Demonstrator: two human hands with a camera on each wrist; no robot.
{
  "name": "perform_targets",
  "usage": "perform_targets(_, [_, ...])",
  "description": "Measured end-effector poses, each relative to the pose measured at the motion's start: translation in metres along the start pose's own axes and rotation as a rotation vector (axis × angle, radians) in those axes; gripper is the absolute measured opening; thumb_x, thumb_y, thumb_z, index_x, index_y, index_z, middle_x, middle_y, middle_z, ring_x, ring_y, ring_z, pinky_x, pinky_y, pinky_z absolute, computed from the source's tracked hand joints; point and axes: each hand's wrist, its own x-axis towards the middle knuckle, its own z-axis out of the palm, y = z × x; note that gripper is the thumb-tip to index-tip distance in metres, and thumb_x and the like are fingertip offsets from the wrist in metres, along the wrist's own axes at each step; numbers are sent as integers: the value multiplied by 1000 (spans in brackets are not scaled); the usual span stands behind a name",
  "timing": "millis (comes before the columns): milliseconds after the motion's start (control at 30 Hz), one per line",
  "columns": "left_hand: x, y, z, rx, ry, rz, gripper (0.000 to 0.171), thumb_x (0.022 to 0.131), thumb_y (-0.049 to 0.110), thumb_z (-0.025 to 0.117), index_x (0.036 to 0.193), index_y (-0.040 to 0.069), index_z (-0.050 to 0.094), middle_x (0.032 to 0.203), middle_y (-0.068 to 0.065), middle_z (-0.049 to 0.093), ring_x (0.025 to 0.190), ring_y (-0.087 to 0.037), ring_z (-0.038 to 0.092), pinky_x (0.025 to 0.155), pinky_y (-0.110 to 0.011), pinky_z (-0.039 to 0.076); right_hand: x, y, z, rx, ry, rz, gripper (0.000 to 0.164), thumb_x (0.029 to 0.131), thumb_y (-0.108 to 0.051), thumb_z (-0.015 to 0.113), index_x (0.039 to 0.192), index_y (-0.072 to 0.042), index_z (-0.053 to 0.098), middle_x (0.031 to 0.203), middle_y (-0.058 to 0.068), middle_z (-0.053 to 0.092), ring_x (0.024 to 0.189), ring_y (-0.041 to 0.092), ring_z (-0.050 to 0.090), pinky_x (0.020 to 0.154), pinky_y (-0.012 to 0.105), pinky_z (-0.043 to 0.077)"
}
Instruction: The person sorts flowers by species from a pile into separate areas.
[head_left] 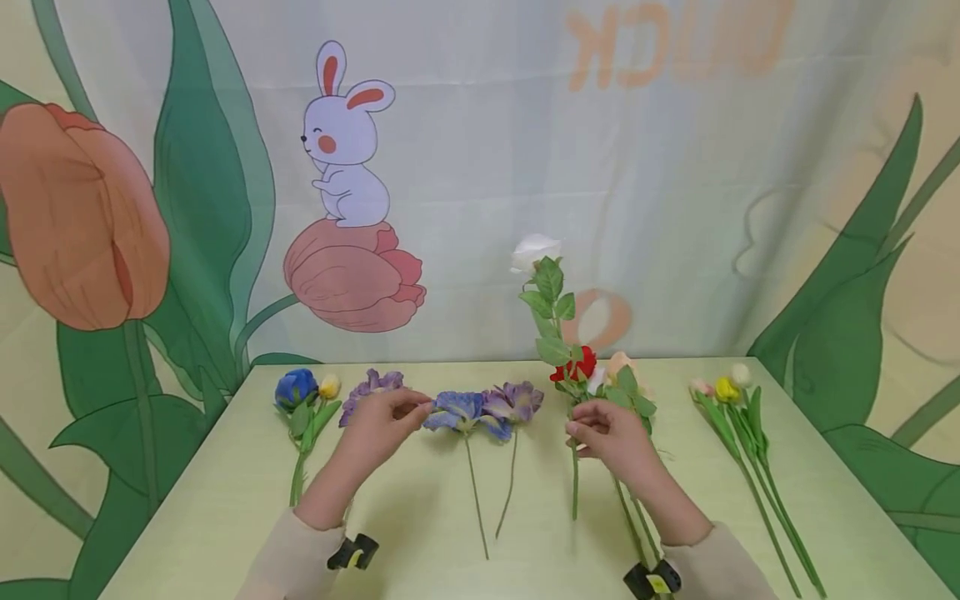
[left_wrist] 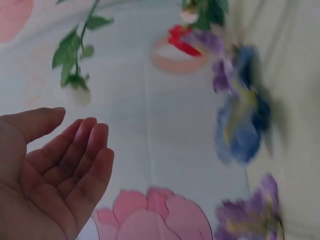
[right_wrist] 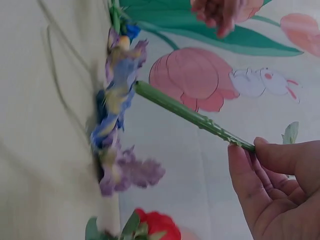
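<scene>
A white rose on a long leafy green stem stands upright above the table. My right hand pinches that stem between thumb and fingers, low down, with the cut end jutting past. My left hand holds nothing; its fingers are loosely bent, as the left wrist view shows with the bare palm. Near it, a purple flower lies partly behind the hand, and a blue iris-like flower lies to its right. Another purple flower overlaps the blue one.
Behind my right hand lie a red rose and a peach flower. At the right are several tulips; at the left, a blue rose beside a yellow tulip. A printed curtain hangs behind the table.
</scene>
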Motion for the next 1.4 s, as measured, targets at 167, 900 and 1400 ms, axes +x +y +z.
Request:
perform_targets(167, [-13, -30, -27, 95, 11, -32, 24, 99, 14, 66, 116, 0, 75, 111, -18, 77, 100, -32, 73, 83, -42, 62, -3, 19, -23, -91, 29, 54, 29, 100, -7, 63, 120, 13, 61, 103, 23, 69, 79, 11, 67, 68, 27, 62])
perform_targets(900, [-33, -119, -67, 212, 12, -193, 29, 99, 14, 61, 113, -9, 72, 110, -28, 73, 101, -43, 70, 84, -52, 59, 6, 88, -61, -158, -18, 251, 26, 101, -5, 58, 115, 16, 58, 94, 19, 67, 76, 17, 66, 64, 30, 62])
perform_targets(1400, [-17, -140, -44, 145, -90, -292, 33, 97, 17, 66, 115, -11, 70, 103, -25, 76, 80, -24, 73, 73, -41, 60, 7, 103, -63, -218, -30, 279, 35, 102, -9, 59, 122, 19, 58, 96, 21, 69, 74, 16, 67, 65, 34, 62])
